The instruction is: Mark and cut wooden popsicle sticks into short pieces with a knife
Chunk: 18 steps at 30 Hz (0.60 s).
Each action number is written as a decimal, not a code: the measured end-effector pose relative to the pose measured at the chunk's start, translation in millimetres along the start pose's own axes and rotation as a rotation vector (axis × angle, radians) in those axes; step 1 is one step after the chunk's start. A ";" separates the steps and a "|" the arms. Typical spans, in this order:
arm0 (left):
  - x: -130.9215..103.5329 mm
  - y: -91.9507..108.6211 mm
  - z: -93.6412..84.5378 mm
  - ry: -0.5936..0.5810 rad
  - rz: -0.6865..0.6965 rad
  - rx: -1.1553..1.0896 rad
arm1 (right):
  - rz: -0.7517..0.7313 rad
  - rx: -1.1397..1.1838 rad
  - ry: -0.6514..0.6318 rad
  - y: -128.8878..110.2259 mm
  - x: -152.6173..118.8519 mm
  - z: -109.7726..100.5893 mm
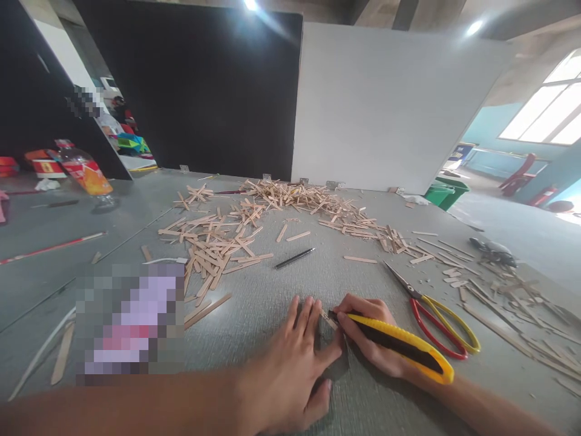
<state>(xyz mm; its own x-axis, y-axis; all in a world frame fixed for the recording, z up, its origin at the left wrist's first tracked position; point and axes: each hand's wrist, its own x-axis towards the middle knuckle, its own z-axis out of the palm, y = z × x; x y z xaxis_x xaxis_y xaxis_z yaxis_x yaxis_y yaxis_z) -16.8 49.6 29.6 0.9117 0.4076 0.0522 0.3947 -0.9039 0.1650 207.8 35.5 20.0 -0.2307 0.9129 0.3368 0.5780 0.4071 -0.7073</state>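
A yellow and black utility knife is gripped in my right hand, its front end pointing left and down at a short piece of wooden craft stick. My left hand steadies that piece flat on the table, with its forefinger and thumb at the piece's edges and the other fingers stretched forward. The blade is too small to make out against the wood. Beyond both hands lies a dark pen. Scissors with one red and one yellow handle rest to the right of my right hand.
Loose craft sticks cover the grey table in a wide arc, with cut strips at right. A drink bottle stands at left, near a blurred-out purple object. Black and white panels rise behind.
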 end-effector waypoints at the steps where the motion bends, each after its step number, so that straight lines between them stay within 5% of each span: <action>1: -0.2 -0.3 0.3 0.000 -0.004 -0.004 | -0.007 -0.003 0.011 -0.7 -0.5 -0.4; 6: -0.6 -1.0 1.3 0.001 -0.030 -0.015 | 0.002 -0.001 0.072 -4.4 0.1 -2.7; 18: 2.5 2.6 -9.1 -0.068 -0.030 -0.038 | 0.008 -0.064 0.001 -0.1 3.5 -1.9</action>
<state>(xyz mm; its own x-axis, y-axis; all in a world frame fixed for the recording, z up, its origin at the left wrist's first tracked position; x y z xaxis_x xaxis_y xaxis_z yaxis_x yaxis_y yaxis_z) -14.5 49.5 39.1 0.9055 0.4240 -0.0201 0.4189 -0.8851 0.2027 208.4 38.6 22.4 -0.2255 0.9161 0.3317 0.6289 0.3969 -0.6686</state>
